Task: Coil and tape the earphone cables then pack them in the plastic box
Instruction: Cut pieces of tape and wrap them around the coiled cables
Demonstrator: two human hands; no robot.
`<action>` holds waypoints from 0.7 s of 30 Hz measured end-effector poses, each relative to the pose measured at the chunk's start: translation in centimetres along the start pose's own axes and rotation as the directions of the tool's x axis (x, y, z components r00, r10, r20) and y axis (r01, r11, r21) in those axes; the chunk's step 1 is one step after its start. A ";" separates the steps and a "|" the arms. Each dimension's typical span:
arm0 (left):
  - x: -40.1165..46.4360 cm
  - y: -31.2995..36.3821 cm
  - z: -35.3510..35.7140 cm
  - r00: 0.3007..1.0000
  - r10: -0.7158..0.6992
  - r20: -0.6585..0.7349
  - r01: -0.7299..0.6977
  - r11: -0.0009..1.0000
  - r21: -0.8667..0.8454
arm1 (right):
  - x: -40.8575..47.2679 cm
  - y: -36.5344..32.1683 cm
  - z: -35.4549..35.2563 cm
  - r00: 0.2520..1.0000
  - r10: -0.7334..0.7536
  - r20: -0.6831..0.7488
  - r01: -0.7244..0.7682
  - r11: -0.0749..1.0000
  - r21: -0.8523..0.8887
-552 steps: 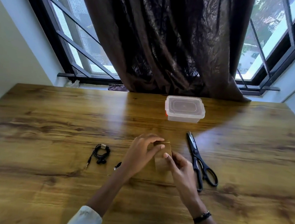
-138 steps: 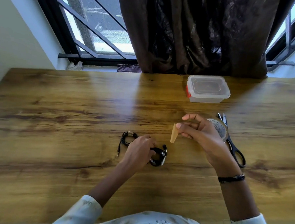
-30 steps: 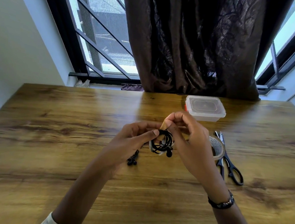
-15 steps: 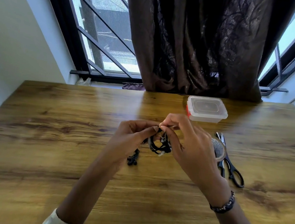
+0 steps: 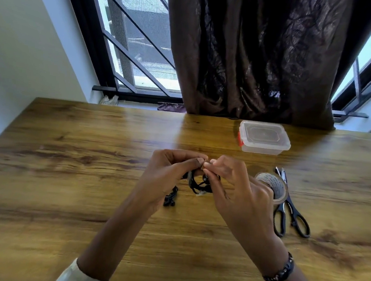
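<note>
Coiled earphone cable [image 5: 199, 184] was held up just above the counter [image 5: 87, 176], between both hands, roughly mid-counter. A bit of tape seemed pinched at the coil's top where the fingertips met; too small to be sure.

Risks, as judged: the loops could spring loose if either pinch eased before the tape closed around the bundle. The tape could stick to the fingers or to itself instead of the cable. An earbud hanging at the coil's lower edge could get caught under the wrap.

A second earphone bundle [image 5: 170, 198] lay on the counter just under the left hand [image 5: 167, 179], apart from the held coil. The plastic box [image 5: 264, 138] sat far side right, lid on, so it needed opening before packing.

Left hand: fingers curled, thumb and forefinger pinching the coil's left side. Right hand [image 5: 236, 189]: fingers curled, tips pinching the coil's top right, wrist raised. Tape roll [image 5: 273, 186] sat just behind the right hand, scissors [image 5: 290, 214] beside it.
</note>
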State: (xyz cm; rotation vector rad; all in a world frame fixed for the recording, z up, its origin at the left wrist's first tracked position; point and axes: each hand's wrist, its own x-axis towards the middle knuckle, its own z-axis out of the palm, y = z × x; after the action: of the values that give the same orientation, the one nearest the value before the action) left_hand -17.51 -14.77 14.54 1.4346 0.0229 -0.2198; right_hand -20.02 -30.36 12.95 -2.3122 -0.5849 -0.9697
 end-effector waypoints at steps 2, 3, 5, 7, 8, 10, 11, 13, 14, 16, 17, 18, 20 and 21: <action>0.0 0.1 0.0 1.000 -0.014 -0.011 0.014 1.000 0.006 | 0.0 0.0 -0.1 0.999 0.038 0.038 -0.040 0.998 0.044; 0.0 0.1 0.1 1.000 -0.020 -0.020 0.020 1.000 0.009 | 0.0 0.0 -0.2 0.998 0.048 0.052 -0.051 0.997 0.063; 0.1 0.3 0.1 0.999 -0.024 -0.035 0.024 1.000 0.007 | -0.1 0.0 -0.1 0.997 0.047 0.058 -0.051 0.996 0.071; 0.1 0.5 0.2 0.999 -0.019 -0.039 0.019 1.000 0.001 | -0.2 0.0 0.1 0.999 0.035 0.033 -0.037 0.998 0.049; 0.1 0.6 0.3 0.999 -0.017 -0.040 0.017 1.000 -0.001 | -0.2 0.0 0.2 1.000 0.026 0.011 -0.027 0.999 0.037; 0.1 0.8 0.4 0.999 -0.019 -0.039 0.019 1.000 -0.004 | -0.2 0.1 0.5 0.999 -0.014 -0.029 0.015 1.000 0.008; 0.1 0.9 0.4 0.999 -0.017 -0.034 0.017 1.000 0.002 | -0.2 0.2 0.6 0.998 -0.043 -0.048 0.043 0.999 -0.012; 0.1 1.0 0.4 1.000 -0.014 -0.017 0.014 1.000 0.024 | -0.4 0.4 1.0 0.990 -0.098 -0.099 0.093 0.995 -0.046; 0.0 1.1 0.4 1.000 -0.018 -0.010 0.019 0.999 0.032 | -0.5 0.5 1.2 0.985 -0.117 -0.125 0.112 0.992 -0.052; -0.1 1.2 0.4 0.999 -0.035 -0.011 0.036 0.999 0.030 | -0.6 0.8 1.4 0.975 -0.146 -0.165 0.140 0.989 -0.047; -0.1 1.2 0.4 0.999 -0.045 -0.015 0.045 0.999 0.020 | -0.6 0.9 1.5 0.971 -0.156 -0.178 0.152 0.988 -0.037; -0.1 1.2 0.4 0.998 -0.054 -0.017 0.054 0.999 0.008 | -0.7 1.0 1.5 0.968 -0.166 -0.190 0.165 0.986 -0.021; -0.1 1.2 0.4 0.998 -0.066 -0.015 0.066 0.998 -0.025 | -0.6 1.1 1.4 0.960 -0.187 -0.207 0.195 0.981 0.020; -0.1 1.3 0.3 0.997 -0.070 -0.014 0.070 0.997 -0.041 | -0.5 1.3 1.4 0.959 -0.190 -0.209 0.203 0.978 0.042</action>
State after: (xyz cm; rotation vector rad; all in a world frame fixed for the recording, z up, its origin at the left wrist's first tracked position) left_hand -17.43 -14.94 15.83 1.3958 0.0895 -0.2646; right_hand -18.88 -30.49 11.36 -2.0951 -0.7579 -1.2453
